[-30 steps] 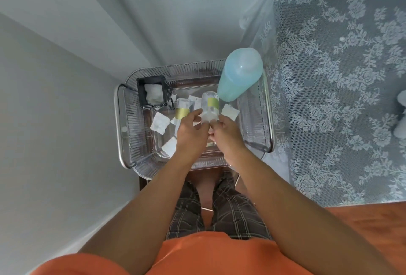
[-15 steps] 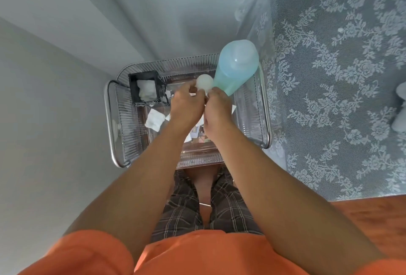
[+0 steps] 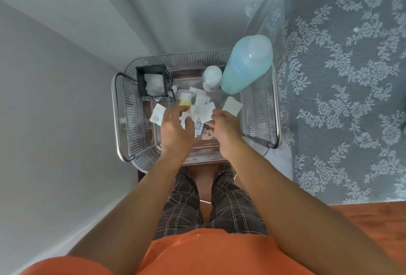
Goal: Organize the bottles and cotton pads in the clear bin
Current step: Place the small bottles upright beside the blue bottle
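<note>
Both hands reach forward side by side, left hand (image 3: 175, 130) and right hand (image 3: 226, 126) loosely spread, holding nothing.

small bottle (image 3: 211, 76) left of large bottle (image 3: 246, 64), in bin (image 3: 259, 108)

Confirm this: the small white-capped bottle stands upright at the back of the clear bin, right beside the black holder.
One detail is off. In the head view the small white-capped bottle does stand upright at the back of the clear bin, but beside the big blue bottle, not the black holder, which sits apart at the bin's left.
</note>
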